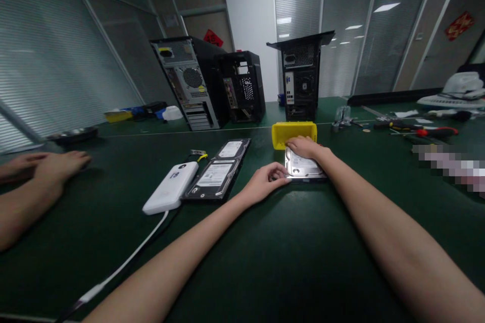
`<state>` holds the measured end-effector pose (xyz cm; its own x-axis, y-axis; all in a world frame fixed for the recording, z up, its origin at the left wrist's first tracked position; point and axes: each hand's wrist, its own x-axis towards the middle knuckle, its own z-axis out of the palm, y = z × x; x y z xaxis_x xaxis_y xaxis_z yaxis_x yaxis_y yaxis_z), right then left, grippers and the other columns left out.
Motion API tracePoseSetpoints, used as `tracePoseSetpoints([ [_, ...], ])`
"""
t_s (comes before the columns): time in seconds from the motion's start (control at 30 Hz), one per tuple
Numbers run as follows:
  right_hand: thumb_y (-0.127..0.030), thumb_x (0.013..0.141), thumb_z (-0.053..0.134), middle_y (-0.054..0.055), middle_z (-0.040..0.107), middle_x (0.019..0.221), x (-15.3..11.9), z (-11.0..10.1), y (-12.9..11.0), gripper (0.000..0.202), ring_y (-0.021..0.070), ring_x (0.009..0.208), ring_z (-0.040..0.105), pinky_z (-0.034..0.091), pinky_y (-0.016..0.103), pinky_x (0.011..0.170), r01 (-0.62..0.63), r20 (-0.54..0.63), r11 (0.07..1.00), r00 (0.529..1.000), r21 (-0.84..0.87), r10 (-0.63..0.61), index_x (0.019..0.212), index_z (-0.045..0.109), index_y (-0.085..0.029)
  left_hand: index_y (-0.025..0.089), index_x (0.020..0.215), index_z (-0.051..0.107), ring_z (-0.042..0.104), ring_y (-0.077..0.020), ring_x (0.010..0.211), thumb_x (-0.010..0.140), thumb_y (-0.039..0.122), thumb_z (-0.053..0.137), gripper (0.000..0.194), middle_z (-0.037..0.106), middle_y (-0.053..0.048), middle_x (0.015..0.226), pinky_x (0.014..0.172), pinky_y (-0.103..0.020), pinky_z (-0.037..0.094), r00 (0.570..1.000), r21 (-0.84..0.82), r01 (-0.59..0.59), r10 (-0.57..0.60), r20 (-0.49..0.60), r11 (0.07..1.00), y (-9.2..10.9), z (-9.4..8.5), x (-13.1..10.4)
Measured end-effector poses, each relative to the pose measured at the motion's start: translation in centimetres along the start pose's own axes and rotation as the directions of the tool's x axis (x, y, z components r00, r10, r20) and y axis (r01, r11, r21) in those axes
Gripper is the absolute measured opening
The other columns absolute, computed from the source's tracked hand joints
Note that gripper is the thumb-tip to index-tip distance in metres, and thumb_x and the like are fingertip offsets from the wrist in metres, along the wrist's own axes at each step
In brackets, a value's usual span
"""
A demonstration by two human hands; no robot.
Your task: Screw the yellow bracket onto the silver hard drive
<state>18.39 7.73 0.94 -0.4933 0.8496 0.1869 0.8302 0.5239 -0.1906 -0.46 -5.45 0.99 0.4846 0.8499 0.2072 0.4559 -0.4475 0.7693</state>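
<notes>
A silver hard drive [301,165] with a white label lies on the green table in front of me. My left hand [265,180] is at its near left corner, thumb and curled fingers closed on the edge. Across its far end lies my right hand [303,146], fingers bent together over the drive and covering part of the label. Just behind, a yellow open bin [282,135] touches or nearly touches the right fingers. To the left, two more hard drives [212,175] [232,149] lie end to end, beside a white power bank [171,187] with a white cable.
Three black computer cases [193,78] [246,86] [301,81] stand at the back. Screwdrivers [435,132] and other tools lie at the right. Another person's hands [62,165] rest on the table at the left. A small yellow connector [202,157] lies by the power bank.
</notes>
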Motion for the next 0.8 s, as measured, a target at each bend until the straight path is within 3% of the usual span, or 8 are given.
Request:
tracePoseSetpoints([
  [0.13,-0.035,0.095,0.021,0.01,0.054,0.134,0.4,0.4,0.4,0.05,0.0311,0.123,0.048,0.034,0.053,0.098,0.01,0.04,0.999,0.999,-0.043,-0.008,0.125,0.058,-0.021,0.015,0.097,0.061,0.055,-0.0146,0.078,0.08,0.038,0.063,0.029,0.06,-0.002,0.084,0.069,-0.026,0.042,1.0,0.002,-0.001,0.001,-0.004,1.0,-0.1,0.0,0.0],
  [0.3,-0.032,0.097,0.022,0.01,0.052,0.134,0.4,0.4,0.4,0.046,0.0278,0.122,0.048,0.036,0.051,0.098,0.021,0.024,0.998,1.0,-0.067,-0.02,0.123,0.058,-0.021,0.015,0.097,0.061,0.054,-0.0144,0.077,0.08,0.039,0.062,0.029,0.06,-0.002,0.083,0.069,-0.026,0.042,1.0,-0.008,-0.009,0.009,-0.003,1.0,-0.2,0.0,0.0],
  [0.5,-0.034,0.09,0.051,0.011,0.056,0.119,0.1,0.3,0.0,0.034,0.0189,0.106,0.056,0.047,0.041,0.091,0.004,-0.036,0.996,0.999,-0.085,-0.007,0.117,0.056,-0.014,0.015,0.095,0.061,0.054,-0.0142,0.076,0.079,0.038,0.063,0.028,0.06,-0.002,0.082,0.07,-0.026,0.042,1.0,-0.03,-0.006,0.006,-0.001,1.0,0.0,0.1,-0.1],
  [0.63,-0.028,0.096,0.033,0.017,0.057,0.12,-0.4,0.2,-0.2,0.038,0.0204,0.114,0.053,0.038,0.031,0.099,-0.033,-0.063,0.997,0.998,-0.076,0.028,0.108,0.065,-0.01,0.015,0.093,0.062,0.054,-0.014,0.075,0.078,0.037,0.064,0.027,0.059,-0.001,0.08,0.069,-0.026,0.042,1.0,-0.045,0.007,-0.007,0.007,0.999,0.1,0.0,0.0],
  [0.8,-0.026,0.096,0.028,0.016,0.054,0.126,-0.8,0.1,-0.1,0.044,0.0214,0.118,0.05,0.035,0.027,0.1,-0.046,-0.098,0.997,0.994,-0.069,0.039,0.119,0.062,-0.011,0.014,0.094,0.063,0.054,-0.014,0.074,0.077,0.037,0.066,0.028,0.059,-0.001,0.079,0.069,-0.026,0.042,1.0,-0.069,0.015,-0.014,0.017,0.998,0.1,-0.1,0.2],
])
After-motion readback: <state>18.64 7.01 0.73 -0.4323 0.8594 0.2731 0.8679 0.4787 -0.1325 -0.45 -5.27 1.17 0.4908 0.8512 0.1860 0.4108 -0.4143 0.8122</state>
